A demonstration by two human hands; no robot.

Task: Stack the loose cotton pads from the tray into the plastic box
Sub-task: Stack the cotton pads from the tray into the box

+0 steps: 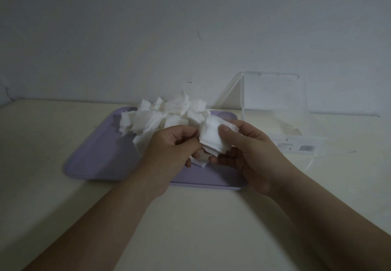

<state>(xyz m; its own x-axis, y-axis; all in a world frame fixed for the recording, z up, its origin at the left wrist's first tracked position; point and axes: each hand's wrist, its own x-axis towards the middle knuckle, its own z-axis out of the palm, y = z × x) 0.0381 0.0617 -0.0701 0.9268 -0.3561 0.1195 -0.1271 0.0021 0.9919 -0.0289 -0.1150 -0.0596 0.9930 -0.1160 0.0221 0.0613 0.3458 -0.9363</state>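
A heap of loose white cotton pads (169, 114) lies on the far half of a lilac tray (99, 154). Over the tray's near right part, my right hand (249, 150) holds a small stack of cotton pads (210, 136), thumb on top and fingers underneath. My left hand (169, 150) pinches the stack's left edge, fingers curled. A few pads stick out below the hands. To the right stands the clear plastic box (275, 122) with its lid (273, 89) raised upright behind it.
The tray and box rest on a pale table (201, 228) that ends at a grey wall (190, 27). A barcode label (305, 148) shows on the box's near face. Bare tabletop lies left of the tray and in front of it.
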